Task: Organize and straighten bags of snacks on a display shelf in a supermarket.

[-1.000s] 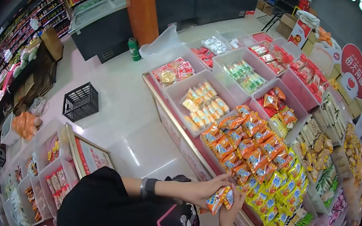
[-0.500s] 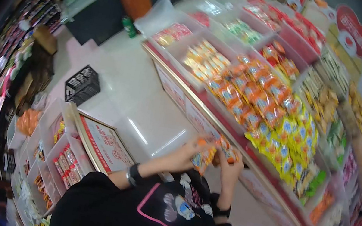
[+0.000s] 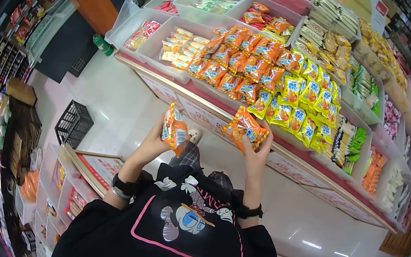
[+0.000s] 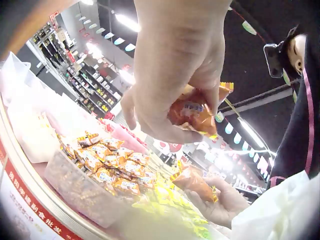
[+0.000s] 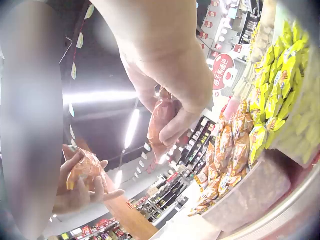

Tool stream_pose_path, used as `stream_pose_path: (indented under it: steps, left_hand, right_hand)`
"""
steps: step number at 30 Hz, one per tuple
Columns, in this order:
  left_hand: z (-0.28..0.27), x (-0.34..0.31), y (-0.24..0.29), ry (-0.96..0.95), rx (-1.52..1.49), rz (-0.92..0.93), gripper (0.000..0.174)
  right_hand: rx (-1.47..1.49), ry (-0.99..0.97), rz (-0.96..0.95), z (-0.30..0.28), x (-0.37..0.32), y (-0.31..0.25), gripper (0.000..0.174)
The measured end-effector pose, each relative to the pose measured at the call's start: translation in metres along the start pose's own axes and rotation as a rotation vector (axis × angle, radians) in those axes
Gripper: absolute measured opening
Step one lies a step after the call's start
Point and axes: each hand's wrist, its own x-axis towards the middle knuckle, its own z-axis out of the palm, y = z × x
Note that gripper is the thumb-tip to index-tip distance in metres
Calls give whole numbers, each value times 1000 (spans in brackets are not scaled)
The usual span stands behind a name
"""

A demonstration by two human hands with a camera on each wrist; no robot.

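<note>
In the head view my left hand (image 3: 151, 140) grips an orange snack packet (image 3: 176, 130) with its barcode side showing. My right hand (image 3: 259, 151) pinches a second orange packet (image 3: 244, 127) by its lower right side, printed front up. The two hands are well apart, in front of the body, near the long edge of the display stand. In the left wrist view, thumb and fingers wrap the left packet (image 4: 194, 111). The right wrist view shows the right packet (image 5: 161, 122) between thumb and fingers.
Beyond my hands, a heap of orange packets (image 3: 247, 60) lies beside yellow packets (image 3: 300, 97) on the display stand. Its gold-and-red edge (image 3: 194, 95) runs diagonally ahead. A black basket (image 3: 74, 124) stands on the floor at left. More snack bins (image 3: 72, 199) are at lower left.
Both hands were close together around orange packets; now they are separated, each with one packet. The view has turned, bringing more of the display's right side in.
</note>
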Motion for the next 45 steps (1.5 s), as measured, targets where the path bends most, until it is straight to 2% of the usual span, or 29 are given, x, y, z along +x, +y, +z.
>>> stream_pose_path:
  steps: [3,6,8,10,13,16,18,19,20,21,22,24,25,26,28,29,34,36,38,40,42,45]
  left_hand:
    - [8,2,12,-117,-414,-114,100]
    - [3,10,7,-210,-560,-79,103]
    - [-1,19,11,-211,-535,-58,106]
    - [-9,30,13,-177,-513,-144,119]
    - [-30,47,6,-213,-635,-104,128]
    - [-51,69,10,-184,-588,-99,135]
    - [-68,88,13,-196,-556,-105,136]
    - [-77,97,12,-184,-580,-102,136]
    - [-87,107,10,-172,-605,-106,136]
    - [-100,121,1,-239,-638,-7,126]
    - [-105,133,3,-257,-647,-18,126]
    - [-118,159,8,-154,-895,-137,108]
    - [-125,173,-1,-191,-958,-86,85]
    - [-133,186,-3,-203,-962,-100,85]
    - [-148,214,-6,-138,-887,-199,69]
    - [-158,227,-12,-175,-870,-189,63]
    - [-185,281,-13,-230,-826,-320,63]
    - [-190,296,-9,-233,-595,-161,61]
    - [-200,308,-15,-276,-578,-190,61]
    - [-204,321,-30,-235,-425,-97,62]
    - [-203,327,-30,-241,-461,-94,59]
    - [-205,341,-29,-342,-735,-216,54]
  right_hand:
    - [44,-13,16,-5,5,11,47]
    - [56,-2,82,-5,11,14,42]
    - [112,38,164,1,16,11,35]
    - [130,45,153,6,28,16,32]
    - [100,70,114,14,51,33,28]
    - [58,92,111,25,78,35,27]
    - [-59,185,-9,29,101,37,27]
    - [-146,263,42,23,113,41,29]
    - [-113,353,-8,20,127,47,35]
    - [-163,404,9,22,138,38,39]
    - [-211,455,24,25,148,28,44]
    - [-140,485,-32,25,165,22,50]
    - [-59,494,-83,29,172,21,57]
    - [-66,511,-83,34,177,19,57]
    - [-144,527,-126,45,182,12,70]
    - [-188,527,-122,43,184,14,73]
    - [-328,625,-148,46,197,9,64]
    - [-487,651,-121,39,207,7,60]
    - [-548,694,-188,27,223,15,56]
    - [-622,681,-220,28,240,10,54]
    - [-540,702,-160,34,255,7,54]
    - [-824,614,-205,12,283,32,52]
